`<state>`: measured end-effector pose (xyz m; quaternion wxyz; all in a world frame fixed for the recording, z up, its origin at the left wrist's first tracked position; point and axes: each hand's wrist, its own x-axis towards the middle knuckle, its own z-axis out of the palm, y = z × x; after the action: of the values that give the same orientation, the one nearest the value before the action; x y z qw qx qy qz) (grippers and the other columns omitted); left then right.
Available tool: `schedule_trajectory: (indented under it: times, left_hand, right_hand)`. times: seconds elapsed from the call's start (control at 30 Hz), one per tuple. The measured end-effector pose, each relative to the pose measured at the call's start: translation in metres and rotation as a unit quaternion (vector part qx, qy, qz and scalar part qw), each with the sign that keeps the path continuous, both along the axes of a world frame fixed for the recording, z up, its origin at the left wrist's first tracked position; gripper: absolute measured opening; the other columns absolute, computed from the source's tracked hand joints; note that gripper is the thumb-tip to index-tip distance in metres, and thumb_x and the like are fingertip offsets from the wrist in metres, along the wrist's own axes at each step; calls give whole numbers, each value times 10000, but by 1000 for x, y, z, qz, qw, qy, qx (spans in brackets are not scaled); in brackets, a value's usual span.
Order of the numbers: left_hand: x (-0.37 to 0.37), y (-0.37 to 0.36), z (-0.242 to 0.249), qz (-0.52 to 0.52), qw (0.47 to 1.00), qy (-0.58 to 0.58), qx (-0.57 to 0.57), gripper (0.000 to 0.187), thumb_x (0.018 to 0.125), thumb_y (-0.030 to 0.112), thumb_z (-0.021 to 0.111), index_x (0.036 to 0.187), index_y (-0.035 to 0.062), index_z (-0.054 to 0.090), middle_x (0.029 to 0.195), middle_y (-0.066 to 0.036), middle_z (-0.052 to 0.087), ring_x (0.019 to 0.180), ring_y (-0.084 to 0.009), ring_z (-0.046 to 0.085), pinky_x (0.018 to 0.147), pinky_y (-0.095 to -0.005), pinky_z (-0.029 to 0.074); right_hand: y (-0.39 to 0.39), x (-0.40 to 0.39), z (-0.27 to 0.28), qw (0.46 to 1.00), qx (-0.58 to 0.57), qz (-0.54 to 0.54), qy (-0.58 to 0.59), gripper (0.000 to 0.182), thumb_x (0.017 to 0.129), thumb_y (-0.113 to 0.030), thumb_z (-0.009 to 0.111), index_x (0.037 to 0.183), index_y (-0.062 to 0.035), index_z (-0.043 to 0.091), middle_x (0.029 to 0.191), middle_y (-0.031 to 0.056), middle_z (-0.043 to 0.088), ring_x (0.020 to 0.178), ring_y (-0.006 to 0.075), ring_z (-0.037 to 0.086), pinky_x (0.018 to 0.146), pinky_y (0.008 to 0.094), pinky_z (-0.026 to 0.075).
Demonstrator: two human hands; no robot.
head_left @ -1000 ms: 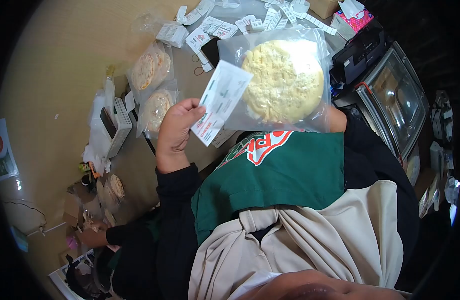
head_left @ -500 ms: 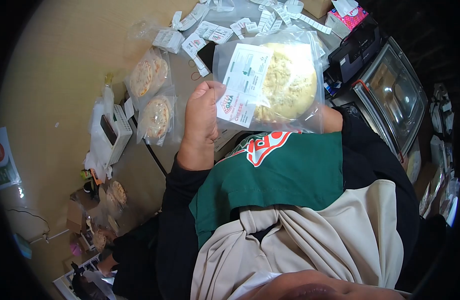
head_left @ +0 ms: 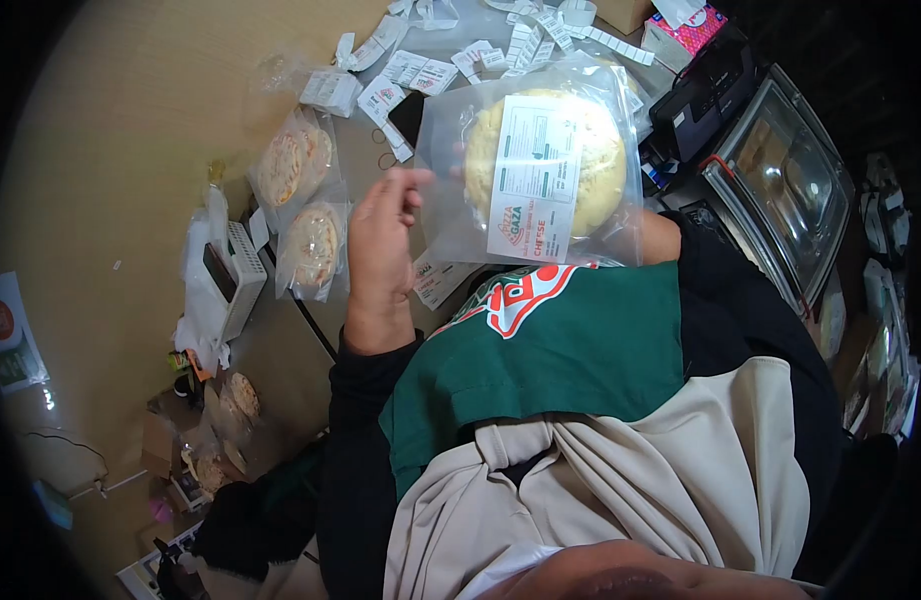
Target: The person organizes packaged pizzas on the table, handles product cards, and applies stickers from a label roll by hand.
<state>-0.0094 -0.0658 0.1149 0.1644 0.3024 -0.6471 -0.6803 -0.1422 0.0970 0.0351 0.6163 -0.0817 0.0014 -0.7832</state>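
Observation:
A clear plastic bag [head_left: 443,220] holds a round, pale, cheese-topped pizza [head_left: 603,150] in front of my chest. A white printed label [head_left: 537,170] reading "Pizza Gaza" and "Cheese" lies over the middle of the pizza. My right hand [head_left: 661,238] reaches under the bag from the right and bears it; its fingers are mostly hidden behind the bag and pizza. Just off the bag's left edge is my left hand [head_left: 383,245], fingers loosely bent and apart, nothing in them. A printed card [head_left: 439,280] lies below the bag's lower left corner.
Two bagged pizzas [head_left: 311,245] lie to the left, beside a white basket [head_left: 243,280]. Label strips [head_left: 421,70] and a black phone [head_left: 409,115] are at the back. To the right stand a black device [head_left: 706,95] and a machine with a clear lid [head_left: 786,150].
My left hand has let go of the label's edge and drawn back left. The label now sits further right, over the pizza's middle. My right hand still bears the bag.

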Motion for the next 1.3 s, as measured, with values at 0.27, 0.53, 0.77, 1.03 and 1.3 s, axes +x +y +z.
schedule_trajectory:
  times: [0.27,0.53,0.77,1.03,1.3]
  left_hand:
    - [11,18,0,-188,972,-84,109,192,880,225,561,844,41,602,698,-17,581,610,-66,512,570,-198,392]
    - [-15,31,50,-162,987,20,5,145,878,154,550,837,23,593,691,-13,578,620,-64,517,582,-199,410]
    - [-89,39,56,-227,972,58,1,139,873,155,550,837,25,582,731,-33,597,597,-78,530,547,-202,409]
    - [-175,81,-30,-112,990,54,70,155,865,191,576,808,51,543,672,-27,591,476,-72,481,432,-189,346]
    - [-170,90,-128,-176,962,-182,101,219,885,227,544,951,18,534,776,-69,623,487,-92,508,412,-209,356]
  right_hand:
    - [9,-6,-26,991,-47,57,-110,507,930,-364,363,1327,-50,358,1318,145,414,1198,271,426,1010,390,338]
    - [64,-6,-96,939,309,91,118,366,910,-238,435,1186,-7,505,1128,110,558,1070,224,522,942,369,398]
    - [108,-20,-41,880,452,28,143,351,914,-291,449,1129,-30,543,1046,82,591,961,181,563,859,324,436]
    - [124,-40,-69,902,424,-74,45,527,913,-449,403,1182,-4,482,1099,149,541,1067,261,512,935,391,399]
    - [87,-65,-88,894,431,-123,-3,941,745,-653,553,1290,57,262,1285,253,340,1186,372,393,978,464,349]
